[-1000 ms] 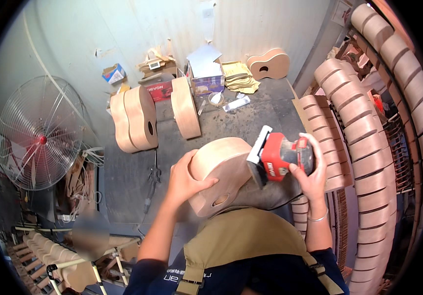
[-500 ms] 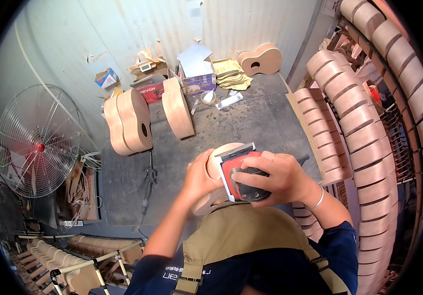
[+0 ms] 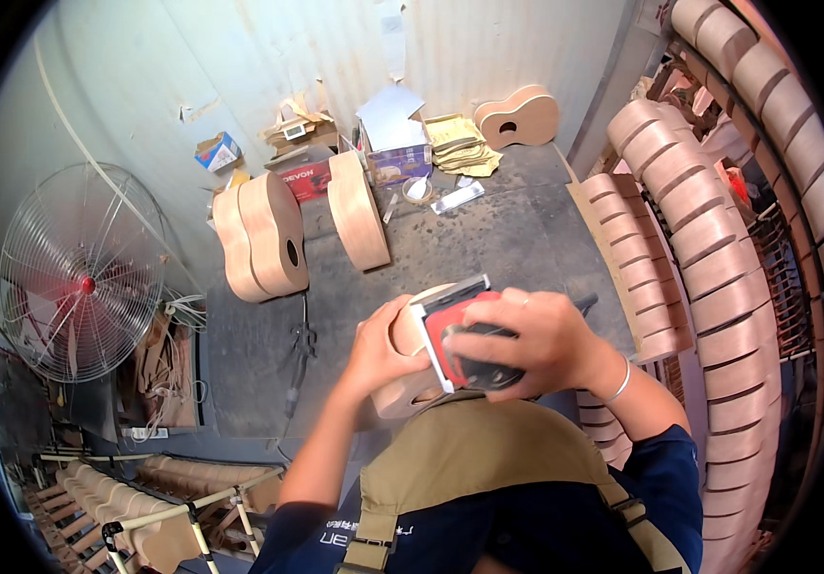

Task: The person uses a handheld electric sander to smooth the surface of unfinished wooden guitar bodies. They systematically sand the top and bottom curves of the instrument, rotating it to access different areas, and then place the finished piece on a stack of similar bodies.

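My left hand [image 3: 378,349] grips the side of an unfinished wooden guitar body [image 3: 408,390] held on edge against my apron. My right hand [image 3: 536,340] is closed over a red and black electric sander [image 3: 460,346], whose pad presses on the curved rim of that guitar body. Most of the body is hidden behind the sander and both hands.
Three bare guitar bodies [image 3: 264,234] stand on the concrete floor ahead, another [image 3: 519,115] leans at the far wall beside boxes and sandpaper sheets [image 3: 465,143]. Stacked guitar bodies [image 3: 709,249] fill racks on the right. A large floor fan [image 3: 72,277] stands left; more bodies [image 3: 163,478] lie lower left.
My right hand swung the sander from the right side onto the top of the guitar body. The body turned from face-up to edge-up, closer to my chest.
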Demonstrator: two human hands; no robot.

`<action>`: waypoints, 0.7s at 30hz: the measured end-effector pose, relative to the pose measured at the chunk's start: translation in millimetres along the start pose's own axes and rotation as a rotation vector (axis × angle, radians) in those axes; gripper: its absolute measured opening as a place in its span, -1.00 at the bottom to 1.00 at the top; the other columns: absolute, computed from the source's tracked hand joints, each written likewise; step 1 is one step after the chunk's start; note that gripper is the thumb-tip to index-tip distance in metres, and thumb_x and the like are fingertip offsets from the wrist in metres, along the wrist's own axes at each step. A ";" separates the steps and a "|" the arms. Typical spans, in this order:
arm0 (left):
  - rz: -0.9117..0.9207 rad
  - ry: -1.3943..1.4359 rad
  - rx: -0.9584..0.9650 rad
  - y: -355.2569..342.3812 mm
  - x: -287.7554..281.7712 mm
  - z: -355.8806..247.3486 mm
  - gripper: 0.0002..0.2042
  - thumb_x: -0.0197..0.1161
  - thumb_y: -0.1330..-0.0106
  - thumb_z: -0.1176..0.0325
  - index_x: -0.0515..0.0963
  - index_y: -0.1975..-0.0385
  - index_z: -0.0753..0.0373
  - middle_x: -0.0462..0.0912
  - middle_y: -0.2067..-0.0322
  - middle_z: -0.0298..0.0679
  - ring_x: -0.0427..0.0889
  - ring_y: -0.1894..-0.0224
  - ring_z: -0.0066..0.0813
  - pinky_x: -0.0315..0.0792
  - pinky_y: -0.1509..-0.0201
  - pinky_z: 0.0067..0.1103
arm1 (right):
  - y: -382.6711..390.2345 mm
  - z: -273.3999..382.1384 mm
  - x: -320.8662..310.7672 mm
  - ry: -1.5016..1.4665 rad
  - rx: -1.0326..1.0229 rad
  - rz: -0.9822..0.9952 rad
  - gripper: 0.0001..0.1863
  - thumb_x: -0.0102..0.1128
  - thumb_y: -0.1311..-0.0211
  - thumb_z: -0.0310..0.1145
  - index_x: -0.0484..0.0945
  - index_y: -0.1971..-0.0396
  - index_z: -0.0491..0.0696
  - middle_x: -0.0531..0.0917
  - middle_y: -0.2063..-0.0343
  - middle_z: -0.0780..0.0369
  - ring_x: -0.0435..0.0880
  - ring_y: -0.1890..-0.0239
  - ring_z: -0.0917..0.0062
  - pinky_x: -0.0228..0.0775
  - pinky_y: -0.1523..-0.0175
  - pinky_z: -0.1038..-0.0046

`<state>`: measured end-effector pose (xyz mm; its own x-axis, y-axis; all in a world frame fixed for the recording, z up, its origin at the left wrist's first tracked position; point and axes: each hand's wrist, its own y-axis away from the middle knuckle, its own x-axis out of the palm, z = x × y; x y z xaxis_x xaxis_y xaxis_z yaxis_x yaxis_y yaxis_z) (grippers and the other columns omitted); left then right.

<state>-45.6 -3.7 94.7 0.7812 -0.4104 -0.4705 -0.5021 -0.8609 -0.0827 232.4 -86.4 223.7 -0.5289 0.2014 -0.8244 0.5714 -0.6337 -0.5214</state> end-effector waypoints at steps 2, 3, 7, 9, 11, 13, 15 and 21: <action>0.010 -0.008 -0.010 -3.7 3.2 -5.5 -0.04 0.82 0.13 0.12 0.60 -0.37 0.37 0.81 -0.19 0.02 0.82 -0.24 -0.07 0.64 -0.35 -0.26 | -10.0 9.5 0.3 0.038 -0.074 0.031 -0.20 0.74 0.30 -0.10 0.78 -0.18 0.29 0.73 -0.01 0.32 0.75 0.29 0.33 0.64 0.25 0.33; 0.008 -0.013 -0.025 -4.0 3.8 -2.4 -0.02 0.82 0.14 0.10 0.60 -0.38 0.36 0.81 -0.20 0.02 0.82 -0.25 -0.05 0.64 -0.36 -0.25 | -8.8 9.4 3.6 0.039 -0.085 0.022 -0.18 0.74 0.29 -0.06 0.76 -0.20 0.31 0.71 -0.05 0.33 0.75 0.29 0.33 0.62 0.27 0.32; -0.015 -0.014 -0.016 2.4 -4.5 10.6 -0.02 0.83 0.13 0.08 0.60 -0.38 0.36 0.81 -0.21 0.03 0.82 -0.25 -0.04 0.64 -0.37 -0.25 | 1.4 -3.7 -7.3 0.025 0.013 -0.012 -0.15 0.76 0.37 -0.15 0.78 -0.17 0.28 0.76 0.00 0.32 0.75 0.30 0.34 0.64 0.27 0.32; 0.005 -0.004 -0.014 3.1 -8.2 13.1 -0.01 0.84 0.13 0.07 0.60 -0.39 0.37 0.81 -0.21 0.04 0.82 -0.25 -0.04 0.64 -0.37 -0.26 | 8.5 -7.8 -13.1 0.023 0.075 -0.013 -0.17 0.77 0.36 -0.13 0.78 -0.16 0.25 0.75 0.01 0.30 0.74 0.27 0.30 0.67 0.22 0.30; -0.006 -0.007 -0.010 2.7 -6.3 9.3 -0.02 0.83 0.13 0.09 0.60 -0.38 0.34 0.80 -0.20 0.03 0.81 -0.25 -0.02 0.64 -0.37 -0.25 | 7.2 -5.6 -15.8 0.031 0.103 0.016 -0.18 0.77 0.34 -0.13 0.77 -0.16 0.24 0.74 0.02 0.31 0.74 0.23 0.30 0.67 0.20 0.30; 0.000 -0.024 0.023 -1.3 -1.2 3.5 -0.04 0.81 0.13 0.12 0.58 -0.39 0.30 0.79 -0.18 0.02 0.80 -0.24 0.01 0.63 -0.37 -0.23 | 0.3 0.1 -10.3 0.030 0.020 0.007 -0.17 0.75 0.36 -0.12 0.79 -0.16 0.23 0.74 -0.01 0.31 0.73 0.29 0.33 0.65 0.24 0.32; 0.011 -0.050 0.081 -5.9 4.2 -1.9 -0.06 0.79 0.11 0.17 0.56 -0.40 0.26 0.78 -0.17 0.01 0.78 -0.24 0.06 0.62 -0.37 -0.21 | -5.0 9.0 -2.3 0.063 -0.057 0.026 -0.24 0.68 0.22 -0.07 0.77 -0.18 0.25 0.72 -0.05 0.32 0.72 0.29 0.39 0.60 0.26 0.36; 0.061 -0.010 0.066 -10.0 6.7 -5.8 -0.06 0.76 0.09 0.27 0.51 -0.43 0.25 0.75 -0.18 0.04 0.74 -0.26 0.15 0.60 -0.38 -0.18 | -3.7 20.3 14.1 0.160 -0.135 0.086 -0.24 0.62 0.12 -0.06 0.66 -0.23 0.26 0.63 0.00 0.36 0.68 0.18 0.46 0.52 0.29 0.36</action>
<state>-33.2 0.4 97.4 0.7447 -0.4586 -0.4848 -0.5724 -0.8124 -0.1107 210.2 -96.4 218.5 -0.3749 0.2735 -0.8858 0.6946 -0.5499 -0.4638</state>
